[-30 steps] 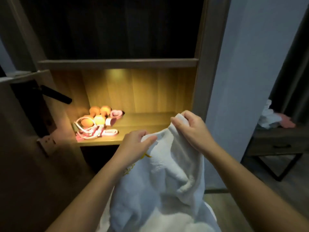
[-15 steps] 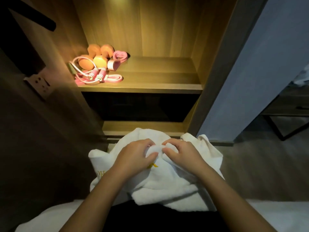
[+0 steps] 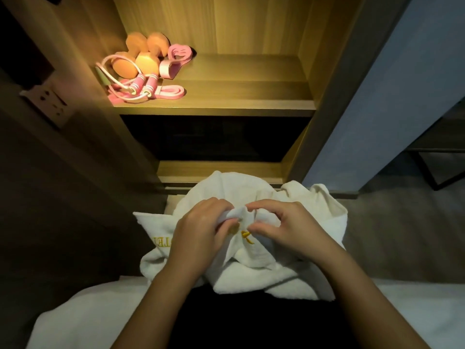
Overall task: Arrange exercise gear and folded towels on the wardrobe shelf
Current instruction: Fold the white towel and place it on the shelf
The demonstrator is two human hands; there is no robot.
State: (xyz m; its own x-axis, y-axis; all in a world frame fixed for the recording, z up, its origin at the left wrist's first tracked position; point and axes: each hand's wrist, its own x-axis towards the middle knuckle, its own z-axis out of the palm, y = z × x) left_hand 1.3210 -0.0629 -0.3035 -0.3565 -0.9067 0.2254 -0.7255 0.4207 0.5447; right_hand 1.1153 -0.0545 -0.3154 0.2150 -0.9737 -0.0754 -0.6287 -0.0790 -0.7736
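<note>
Head cam view, so looking down: the person is working a crumpled white terry towel with gold embroidery (image 3: 254,280) low in the near middle, right in front of the open wardrobe. The left hand (image 3: 198,227) and right hand (image 3: 284,227) are both pinching one small fold of it, fingers and thumbs curled on the cloth, and the two hands are almost touching. My guess is they're hunting for a corner or hem so the fold starts off straight. So the towel isn't folded yet and isn't on the shelf.

The lit wooden wardrobe shelf (image 3: 239,96) is sitting farther back. The gear is bunched at its left end: orange dumbbells (image 3: 141,54), a pink-handled skipping rope (image 3: 146,84) and a flat pink resistance band (image 3: 171,91), all touching. It's probably packed there to keep room for towels beside it.

The room is looking dim apart from the shelf light. A white wall socket (image 3: 50,102) is showing at left, a blue-grey wall (image 3: 377,109) at right, and white bedding (image 3: 75,311) nearest.
</note>
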